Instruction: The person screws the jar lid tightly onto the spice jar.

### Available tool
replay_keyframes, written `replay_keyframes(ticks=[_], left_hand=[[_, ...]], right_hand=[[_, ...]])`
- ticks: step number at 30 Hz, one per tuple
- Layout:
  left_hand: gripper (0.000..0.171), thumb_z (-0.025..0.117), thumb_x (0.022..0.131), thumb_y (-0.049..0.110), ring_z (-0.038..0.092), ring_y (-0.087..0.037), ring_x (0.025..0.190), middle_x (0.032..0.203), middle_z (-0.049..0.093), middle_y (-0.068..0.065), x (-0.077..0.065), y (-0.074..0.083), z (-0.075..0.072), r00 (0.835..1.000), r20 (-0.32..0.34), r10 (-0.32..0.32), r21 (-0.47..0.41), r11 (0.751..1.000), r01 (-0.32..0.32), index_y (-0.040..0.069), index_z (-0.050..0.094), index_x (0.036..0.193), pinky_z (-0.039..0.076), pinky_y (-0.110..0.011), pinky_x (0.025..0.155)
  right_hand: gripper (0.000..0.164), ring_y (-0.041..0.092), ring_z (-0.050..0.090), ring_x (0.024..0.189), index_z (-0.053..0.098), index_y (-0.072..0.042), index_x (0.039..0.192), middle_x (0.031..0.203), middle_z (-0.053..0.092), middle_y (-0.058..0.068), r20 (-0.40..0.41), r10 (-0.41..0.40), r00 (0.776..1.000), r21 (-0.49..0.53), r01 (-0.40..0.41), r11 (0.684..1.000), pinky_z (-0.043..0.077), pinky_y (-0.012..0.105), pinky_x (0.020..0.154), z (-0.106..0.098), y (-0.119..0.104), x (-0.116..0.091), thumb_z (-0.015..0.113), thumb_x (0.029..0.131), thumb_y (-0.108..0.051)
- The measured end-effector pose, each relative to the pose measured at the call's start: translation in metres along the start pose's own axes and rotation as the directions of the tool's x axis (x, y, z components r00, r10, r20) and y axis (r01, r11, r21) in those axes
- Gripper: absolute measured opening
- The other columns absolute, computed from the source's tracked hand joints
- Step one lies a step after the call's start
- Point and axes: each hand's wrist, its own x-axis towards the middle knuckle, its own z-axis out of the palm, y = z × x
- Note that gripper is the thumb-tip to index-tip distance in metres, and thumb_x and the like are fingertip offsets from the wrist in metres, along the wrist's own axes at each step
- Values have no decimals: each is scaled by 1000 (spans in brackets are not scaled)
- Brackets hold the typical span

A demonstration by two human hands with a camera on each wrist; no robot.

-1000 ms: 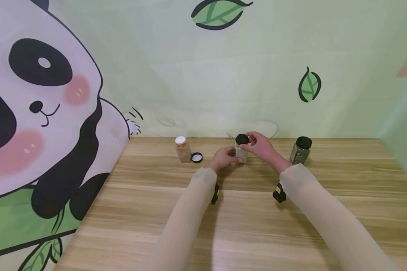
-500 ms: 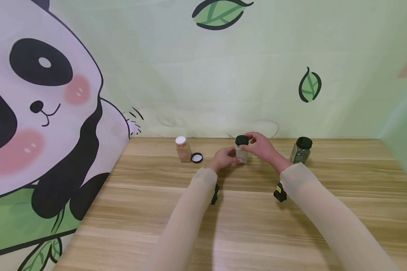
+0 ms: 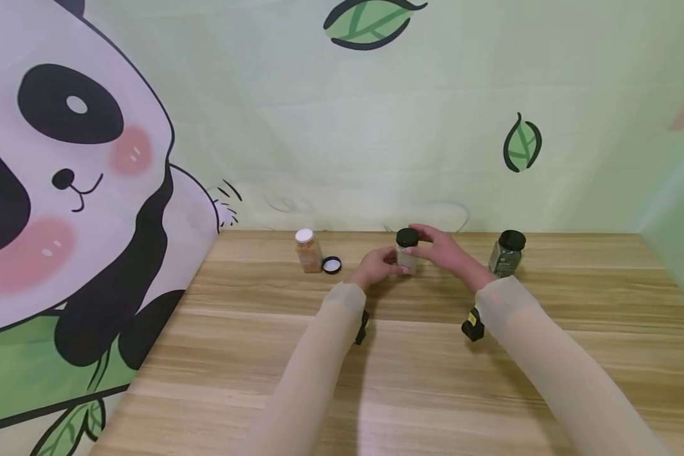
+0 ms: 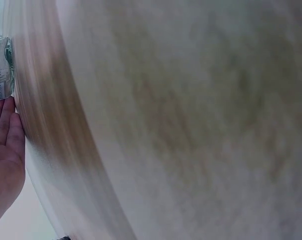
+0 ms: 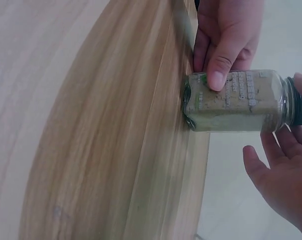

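Observation:
A clear square spice jar (image 3: 407,259) with pale contents stands upright near the table's far edge. My left hand (image 3: 379,266) grips its lower body, the thumb pressed on the label and the fingers behind. In the right wrist view, the jar (image 5: 235,102) appears sideways between both hands. Its black screw lid (image 3: 407,237) is on top. The thumb and fingers of my right hand (image 3: 443,249) curve around the lid from the right side. At the left edge of the left wrist view, the jar (image 4: 0,75) shows a barcode above the left fingers.
A jar of orange contents with a white top (image 3: 308,251) stands to the left, with a loose black lid (image 3: 332,265) lying beside it. On the right is a dark jar with a black lid (image 3: 506,253). A panda-printed cloth wall (image 3: 342,152) rises behind the wooden table (image 3: 410,392).
My right hand has turned slightly about the lid, its fingers less bent and its wrist a little further right. The left hand and jar have stayed in place.

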Motion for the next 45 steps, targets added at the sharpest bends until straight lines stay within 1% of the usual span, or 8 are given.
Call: replay_keyframes(ticks=[7,14,20,24,30,36,41,45], left_hand=[[67,75,94,23,53,-30,143,151,57,-17,-2,2,-1,1000,-8,-6,-13,1000,6,4,47,152,41,-42,122],[67,75,94,23,52,-30,144,152,56,-17,-2,1,-1,1000,-13,-9,-12,1000,8,4,47,152,41,-42,122],[67,76,94,23,53,-30,143,151,57,-16,0,-2,0,1000,-6,-7,-4,1000,7,6,48,152,41,-42,121],[66,77,93,25,54,-29,142,150,59,-15,2,-3,1,1000,-13,0,7,1000,0,6,50,151,41,-41,121],[62,77,93,23,55,-28,141,147,61,-14,3,-2,1,1000,-19,1,3,1000,0,8,53,148,42,-41,120],[65,77,93,24,55,-29,141,149,60,-15,4,-4,2,1000,-4,2,9,1000,-2,7,51,150,42,-42,120],[66,77,93,24,54,-30,141,149,59,-15,4,-5,1,1000,-1,-3,8,1000,3,7,50,151,42,-43,120],[68,77,93,25,54,-30,142,150,58,-15,5,-6,1,1000,-7,-5,9,1000,6,6,48,151,42,-43,120]], right_hand=[[59,46,38,149,41,0,153,156,45,29,5,2,1000,54,-2,999,31,62,123,-1,1,0,62,103,-22],[61,48,36,150,36,2,156,157,42,31,16,-22,1000,69,21,997,30,62,123,1,1,2,60,104,-19],[62,48,36,150,33,4,155,157,41,32,17,-3,1000,130,1,992,31,61,123,3,2,-1,60,104,-18],[64,49,35,150,29,4,158,158,39,33,27,-25,999,121,22,992,30,62,123,1,3,-2,59,105,-17],[58,48,36,150,35,7,153,157,41,33,31,-30,999,143,25,989,30,60,124,0,6,0,58,105,-15],[64,48,35,150,26,5,158,157,39,34,41,-33,999,130,27,991,31,60,123,-1,7,0,57,105,-14],[57,48,36,149,33,6,155,157,40,34,53,-33,998,162,24,987,32,59,123,0,7,0,55,106,-13],[64,48,36,149,28,5,157,156,40,34,42,-26,999,161,19,987,33,61,122,1,6,0,59,105,-16]])
